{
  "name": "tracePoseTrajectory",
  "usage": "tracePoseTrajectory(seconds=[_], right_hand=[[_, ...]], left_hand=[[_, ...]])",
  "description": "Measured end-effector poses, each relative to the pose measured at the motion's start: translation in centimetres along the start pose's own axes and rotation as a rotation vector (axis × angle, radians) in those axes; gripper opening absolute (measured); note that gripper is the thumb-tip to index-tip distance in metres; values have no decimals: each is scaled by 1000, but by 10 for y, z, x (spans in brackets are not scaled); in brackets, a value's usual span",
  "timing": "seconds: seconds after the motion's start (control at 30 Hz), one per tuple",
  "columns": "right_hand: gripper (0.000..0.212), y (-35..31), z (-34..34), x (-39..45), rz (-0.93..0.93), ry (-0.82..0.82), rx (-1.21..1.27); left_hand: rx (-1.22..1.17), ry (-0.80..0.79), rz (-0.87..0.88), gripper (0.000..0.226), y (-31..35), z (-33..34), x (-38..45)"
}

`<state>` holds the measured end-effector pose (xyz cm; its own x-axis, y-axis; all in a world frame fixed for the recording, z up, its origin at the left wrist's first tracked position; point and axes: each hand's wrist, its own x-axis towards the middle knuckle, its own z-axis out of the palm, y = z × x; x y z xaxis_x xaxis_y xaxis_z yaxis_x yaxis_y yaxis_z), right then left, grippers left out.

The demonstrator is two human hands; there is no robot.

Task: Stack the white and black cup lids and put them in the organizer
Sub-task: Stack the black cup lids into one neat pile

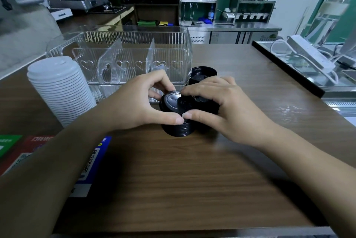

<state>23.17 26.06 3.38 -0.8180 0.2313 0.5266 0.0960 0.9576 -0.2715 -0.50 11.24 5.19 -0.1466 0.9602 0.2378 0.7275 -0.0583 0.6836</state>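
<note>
A stack of black cup lids (178, 129) stands on the wooden counter in front of me. My left hand (138, 103) grips the top of this stack, thumb at the front and fingers over the back rim. My right hand (219, 107) curls round more black lids (204, 101) pressed against the stack's right side. A further black lid pile (202, 75) sits behind, next to the clear ribbed organizer (123, 55), whose compartments hold no lids. A tall stack of white lids (59, 87) stands at the left.
Printed cards and a blue sign (94, 160) lie at the counter's left front. A raised black-edged ledge (289, 70) with a power strip and cables runs along the right. Coffee machines and steel shelving stand behind the counter.
</note>
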Motion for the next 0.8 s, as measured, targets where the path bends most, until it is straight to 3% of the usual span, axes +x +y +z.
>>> tracePoseTrajectory(seconds=[0.53, 0.8], right_hand=[[49, 9, 6, -2, 27, -67, -30], [50, 9, 8, -2, 35, -60, -29]], left_hand=[[2, -85, -28, 57, -1, 5, 0], [-188, -193, -86, 65, -1, 2, 2]])
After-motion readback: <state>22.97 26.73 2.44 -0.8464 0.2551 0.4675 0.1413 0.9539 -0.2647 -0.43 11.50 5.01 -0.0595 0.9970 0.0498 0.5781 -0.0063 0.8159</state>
